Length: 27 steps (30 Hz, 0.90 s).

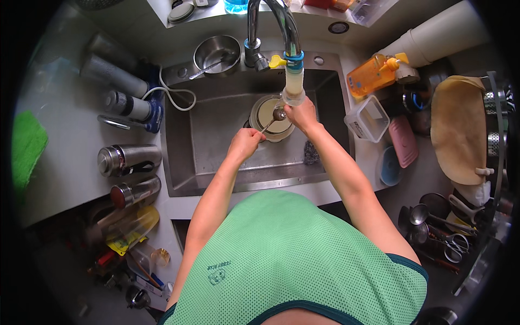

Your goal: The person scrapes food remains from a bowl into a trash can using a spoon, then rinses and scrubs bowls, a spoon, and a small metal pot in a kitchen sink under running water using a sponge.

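My left hand (245,144) pinches the handle of a metal spoon (278,114) over the sink. The spoon's bowl points up and to the right, beneath the tap. My right hand (304,116) is beside the spoon's bowl, just under the tap's filter nozzle (294,83). The nozzle partly covers its fingers, so whether they grip anything is unclear. Below both hands, a round pale vessel (254,115) with cream-coloured contents or a cream inner surface stands in the stainless steel sink (219,142). Water seems to splash near the nozzle.
A steel pot (200,57) with a spoon inside sits on the sink's back left. A dark scrubber (311,152) lies in the sink at right. Orange pump bottle (367,77) and clear plastic container (367,118) line the right; steel flasks (132,159) line the left. The curved tap (289,28) arches overhead.
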Available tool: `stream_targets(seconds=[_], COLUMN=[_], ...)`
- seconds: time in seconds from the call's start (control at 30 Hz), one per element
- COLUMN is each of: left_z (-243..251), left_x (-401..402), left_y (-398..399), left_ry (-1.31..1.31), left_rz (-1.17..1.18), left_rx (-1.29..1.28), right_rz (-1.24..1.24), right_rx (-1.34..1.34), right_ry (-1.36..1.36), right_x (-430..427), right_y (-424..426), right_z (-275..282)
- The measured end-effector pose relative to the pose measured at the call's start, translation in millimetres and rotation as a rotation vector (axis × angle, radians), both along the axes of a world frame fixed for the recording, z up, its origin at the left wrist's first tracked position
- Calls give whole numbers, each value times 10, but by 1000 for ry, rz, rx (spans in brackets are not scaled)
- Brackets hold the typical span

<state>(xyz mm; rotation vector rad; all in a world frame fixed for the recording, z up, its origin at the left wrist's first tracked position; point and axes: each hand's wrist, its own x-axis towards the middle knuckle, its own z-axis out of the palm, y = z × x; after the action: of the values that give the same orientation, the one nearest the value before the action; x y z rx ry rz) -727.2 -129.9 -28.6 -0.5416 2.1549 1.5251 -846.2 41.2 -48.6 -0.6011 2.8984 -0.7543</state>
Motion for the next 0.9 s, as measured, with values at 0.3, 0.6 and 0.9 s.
stream_targets(seconds=[0.3,0.6,0.9], left_z=[143,95,39], left_x=[-14,-23,-3], left_y=[-11,55,36], left_ry=[46,35,79], left_rz=[-59,4,-2], left_rx=[-134,-133,-94], right_rz=[210,74,76], right_rx=[92,109,60], right_ry=[-141,244,156], right_x=[-36,95,74], right_y=[27,-56,-127], right_z=[99,-148,-62])
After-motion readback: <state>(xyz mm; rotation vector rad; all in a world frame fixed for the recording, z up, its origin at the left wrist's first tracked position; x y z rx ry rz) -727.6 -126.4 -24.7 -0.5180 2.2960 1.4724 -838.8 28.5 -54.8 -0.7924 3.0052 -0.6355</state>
